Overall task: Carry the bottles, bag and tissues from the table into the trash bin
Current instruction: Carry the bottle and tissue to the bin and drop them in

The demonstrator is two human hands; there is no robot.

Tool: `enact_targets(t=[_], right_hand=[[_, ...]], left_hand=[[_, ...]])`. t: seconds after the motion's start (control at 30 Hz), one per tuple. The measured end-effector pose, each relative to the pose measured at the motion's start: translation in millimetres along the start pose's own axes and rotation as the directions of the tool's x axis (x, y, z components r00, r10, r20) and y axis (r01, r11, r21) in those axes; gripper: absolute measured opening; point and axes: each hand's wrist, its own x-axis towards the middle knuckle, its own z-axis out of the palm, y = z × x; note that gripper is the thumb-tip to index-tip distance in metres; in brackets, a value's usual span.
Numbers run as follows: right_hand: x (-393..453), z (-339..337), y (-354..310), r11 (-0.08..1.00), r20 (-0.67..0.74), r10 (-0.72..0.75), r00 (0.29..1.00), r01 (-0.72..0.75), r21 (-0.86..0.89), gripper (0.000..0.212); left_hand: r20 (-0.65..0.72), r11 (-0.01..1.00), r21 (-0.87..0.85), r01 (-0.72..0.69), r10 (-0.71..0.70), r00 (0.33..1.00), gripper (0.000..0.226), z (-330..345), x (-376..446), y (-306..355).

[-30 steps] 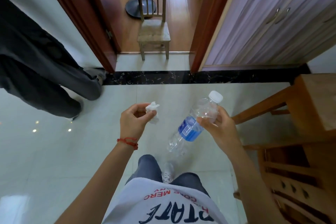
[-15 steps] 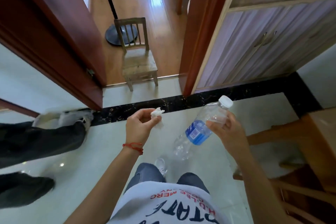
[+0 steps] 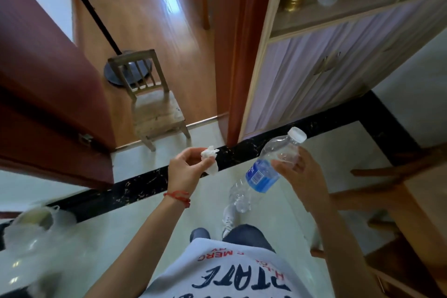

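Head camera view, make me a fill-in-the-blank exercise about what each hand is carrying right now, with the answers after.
1. The left hand pinches a crumpled white ____ between its fingertips.
2. The right hand grips a clear plastic bottle with a blue label, and its cap is coloured ____.
3. The left wrist wears a thin ____ string bracelet.
4. The small wooden ____ stands in the doorway ahead.

Missing words: tissue; white; red; chair

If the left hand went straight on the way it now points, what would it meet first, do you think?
Probably the small wooden chair in the doorway. The left hand, pinching the tissue, points ahead towards it, with nothing between, though depth is unclear.
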Motion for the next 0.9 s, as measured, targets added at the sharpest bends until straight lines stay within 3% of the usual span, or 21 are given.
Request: enact_targets(t=[0.23, 0.37, 0.47, 0.6, 0.9], right_hand=[[47, -29, -2, 0.996, -0.073, 0.05, 0.996, -0.044, 0.081, 0.039], [60, -58, 6, 0.963, -0.107, 0.161, 0.981, -0.132, 0.237, 0.046], [61, -82, 10, 0.973, -0.178, 0.149, 0.973, -0.112, 0.204, 0.039], [54, -108, 15, 0.956, -0.325, 0.193, 0.926, -0.103, 0.274, 0.028], [59, -149, 16, 0.914, -0.579, 0.359, 0.732, -0.149, 0.379, 0.036]], left_hand=[[0.086, 0.998, 0.046, -0.054, 0.049, 0.995, 0.019, 58, 52, 37], [0.194, 0.994, 0.088, -0.071, 0.053, 0.98, 0.015, 98, 71, 53], [0.295, 0.981, 0.161, -0.106, 0.054, 0.954, 0.013, 131, 86, 64], [0.463, 0.96, 0.197, -0.2, 0.089, 0.882, 0.013, 178, 103, 80], [0.734, 0.938, 0.189, -0.291, 0.063, 0.677, 0.021, 284, 129, 118]])
